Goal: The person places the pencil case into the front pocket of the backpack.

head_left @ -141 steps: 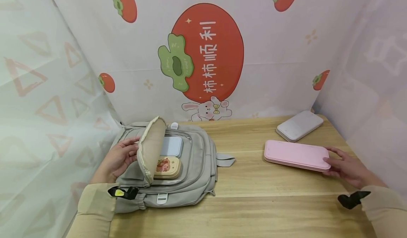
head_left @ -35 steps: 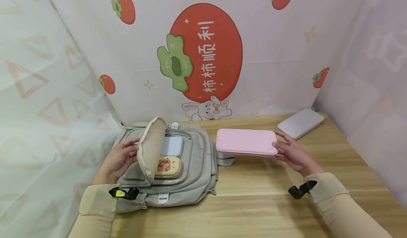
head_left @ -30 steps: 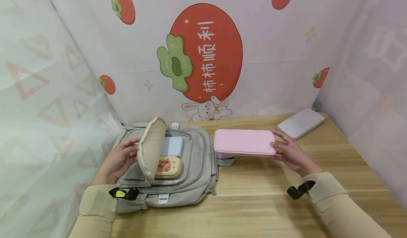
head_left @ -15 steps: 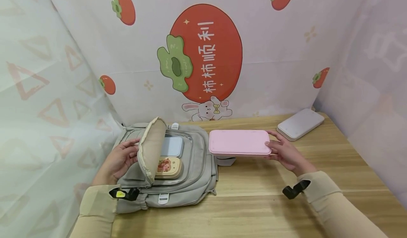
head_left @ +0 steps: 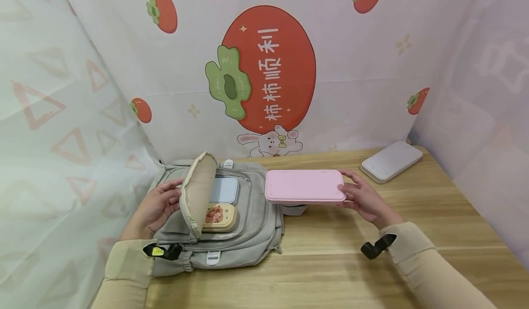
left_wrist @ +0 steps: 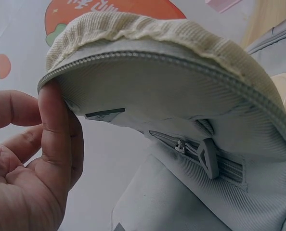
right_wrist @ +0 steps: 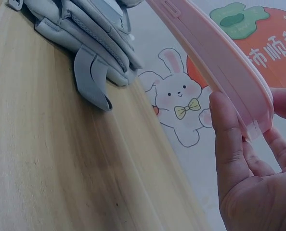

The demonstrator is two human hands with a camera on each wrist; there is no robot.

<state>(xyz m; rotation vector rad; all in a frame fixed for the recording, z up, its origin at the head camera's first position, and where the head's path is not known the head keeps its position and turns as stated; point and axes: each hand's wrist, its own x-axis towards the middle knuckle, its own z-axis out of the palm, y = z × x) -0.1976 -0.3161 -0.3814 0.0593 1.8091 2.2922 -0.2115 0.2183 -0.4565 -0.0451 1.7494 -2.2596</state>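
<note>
Head view: one grey backpack (head_left: 260, 235), laid flat at the left of a wood-grain table (head_left: 330, 272); front flap (head_left: 200, 194) raised, beige lining showing. In its opening, two cases: one pale blue case (head_left: 225, 190), farther back; one cream case (head_left: 225, 218) with printed picture, nearer the person. Left hand (head_left: 156, 206): fingers loosely extended, tips against the flap's outer side. Right hand (head_left: 363, 201): gripping a long pink case (head_left: 303, 186) by its right end, thumb on the top face; case raised above the table, its left end overlapping the backpack's right side as seen here. One white case (head_left: 391, 161), flat on the table at the far right. Backdrop: white cloth (head_left: 351, 107) with a large red persimmon print and a rabbit. Left wrist view: flap edge with grey zip (left_wrist: 148, 54), fingertips touching it at the left end; below, a zipped pocket with grey pull (left_wrist: 209, 159). Right wrist view: pink case seen along its side, pinched between digits on both faces; strap loop (right_wrist: 87, 79) of the backpack near the table edge.
</note>
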